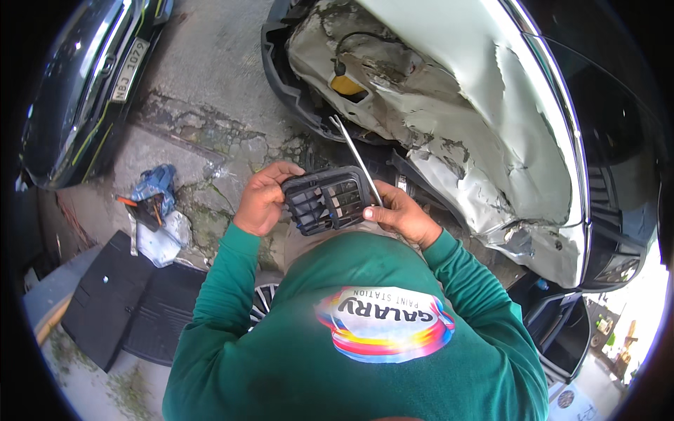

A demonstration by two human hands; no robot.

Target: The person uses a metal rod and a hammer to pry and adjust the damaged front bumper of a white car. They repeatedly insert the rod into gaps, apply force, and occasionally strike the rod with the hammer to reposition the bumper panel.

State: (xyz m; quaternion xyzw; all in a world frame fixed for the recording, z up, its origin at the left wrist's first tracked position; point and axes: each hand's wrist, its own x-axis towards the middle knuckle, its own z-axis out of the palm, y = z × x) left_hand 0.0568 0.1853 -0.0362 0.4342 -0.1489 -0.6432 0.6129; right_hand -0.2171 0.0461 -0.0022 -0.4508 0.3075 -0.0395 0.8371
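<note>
A black plastic air vent (pixel 314 208), framed and slatted with open cells, is held between my two hands in front of my waist. My left hand (pixel 261 199) grips its left edge, thumb and fingers closed on the frame. At the right edge, my right hand (pixel 406 215) pinches the frame with the thumb on top. That same hand also holds a long thin metal rod with a forked tip (pixel 356 156), which points up and away toward the car. Its lower end is hidden in the fingers.
A crumpled silver car body panel (pixel 484 91) rises ahead and to the right, with a dark bumper edge (pixel 278 77) and a yellow piece (pixel 347 85) in an opening. Another dark car (pixel 91 91) stands at left. Blue cloth (pixel 156 184) and black panels (pixel 116 298) lie on the ground.
</note>
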